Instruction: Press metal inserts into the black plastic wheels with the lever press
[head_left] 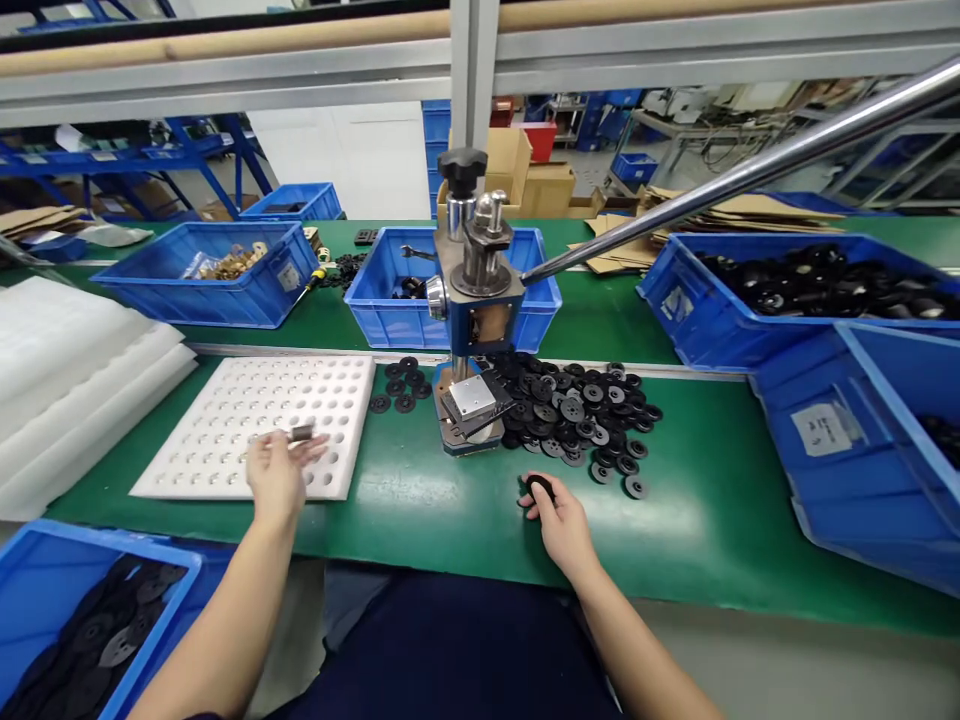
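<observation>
My left hand (276,472) hovers over a white foam tray (225,405) full of round holes and pinches a small metal pin (301,433) between its fingertips. On the green table my right hand (559,520) is closed on a black round disc (538,488). Between the hands stands a small blue hand press (476,300) with a metal block (472,397) at its base. Its long steel lever (750,165) reaches up to the right. A heap of black discs (577,410) lies to the right of the press, just beyond my right hand.
A few black discs (401,385) lie left of the press. Blue bins stand around: brass parts (225,262) at back left, black parts (817,280) at right, another bin (870,450) at near right, discs in a bin (97,630) at near left. White foam sheets (67,370) are stacked at left.
</observation>
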